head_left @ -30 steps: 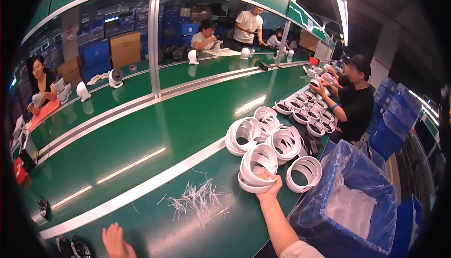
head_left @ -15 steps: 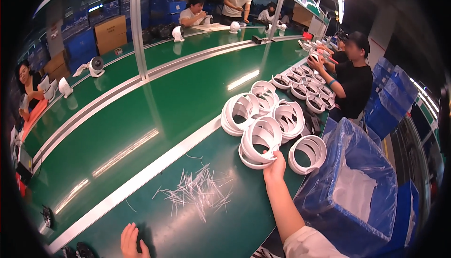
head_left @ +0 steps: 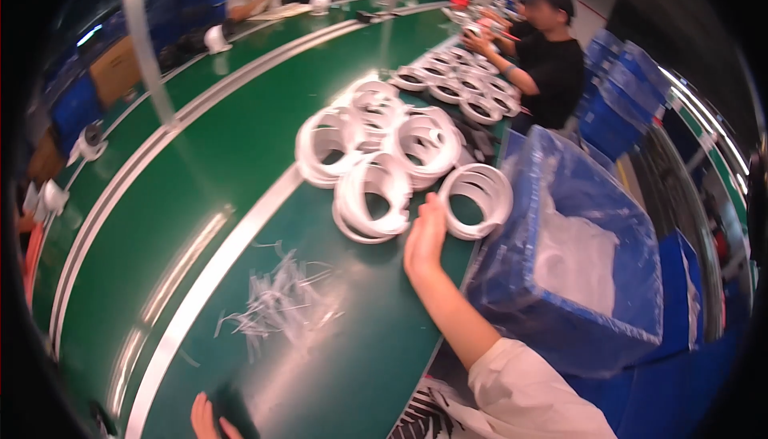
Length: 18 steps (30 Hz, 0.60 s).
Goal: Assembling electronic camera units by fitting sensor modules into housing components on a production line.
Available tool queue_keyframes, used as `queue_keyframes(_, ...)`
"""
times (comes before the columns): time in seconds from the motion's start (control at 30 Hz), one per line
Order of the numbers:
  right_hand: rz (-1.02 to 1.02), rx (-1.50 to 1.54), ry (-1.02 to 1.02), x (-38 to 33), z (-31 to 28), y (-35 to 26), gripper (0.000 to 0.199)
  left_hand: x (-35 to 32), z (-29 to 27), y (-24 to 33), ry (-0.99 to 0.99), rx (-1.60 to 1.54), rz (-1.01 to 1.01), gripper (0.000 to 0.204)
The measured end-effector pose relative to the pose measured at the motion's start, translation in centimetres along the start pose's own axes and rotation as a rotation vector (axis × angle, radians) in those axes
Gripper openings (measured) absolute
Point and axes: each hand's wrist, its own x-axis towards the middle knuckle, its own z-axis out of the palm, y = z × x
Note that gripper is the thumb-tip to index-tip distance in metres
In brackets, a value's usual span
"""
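Stacks of white plastic rings stand on the green worktop. My right hand (head_left: 425, 241) reaches in between the front stack (head_left: 352, 211) and the right-hand stack (head_left: 498, 187), its fingers stretched out and holding nothing. The fingertips lie close to the right-hand stack; whether they touch it I cannot tell. At the lower edge my left hand (head_left: 210, 421) is partly in view, empty, thumb and fingers apart. Nearest to it is a loose heap of thin, clear-white plastic strips (head_left: 276, 303), blurred by motion.
Right of the worktop stands a blue crate (head_left: 512, 271) lined with clear plastic, white material inside. Farther along, a co-worker in black (head_left: 552, 67) handles a part beside rows of white rings with dark insides (head_left: 480, 109). A pale strip (head_left: 232, 271) borders the green conveyor (head_left: 160, 223).
My head view has swung to the right. My right hand has let go of the front ring stack and moved over beside the right-hand stack. My left hand remains empty at the lower edge.
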Motion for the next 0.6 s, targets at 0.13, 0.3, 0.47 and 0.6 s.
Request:
queue_keyframes(0.13,-0.276,-0.69,-0.9,-8.1,-3.4,-13.4,0.053,-1.1,-0.5,0.4,0.061,0.065,0.026,0.028)
queue_keyframes(0.3,-0.734,-1.164,-0.384,-2.2,-11.9,-25.4,0.017,0.4,1.1,1.8,0.028,0.027,0.152,0.03)
queue_keyframes(0.47,-0.588,-1.772,-0.574,14.6,-22.8,-23.9,0.038,2.8,2.8,3.6,0.033,-0.062,0.225,0.031)
queue_keyframes(0.6,-0.272,-1.959,-0.725,22.2,-24.3,-15.3,0.062,3.0,2.7,5.1,0.013,-0.038,0.263,0.032)
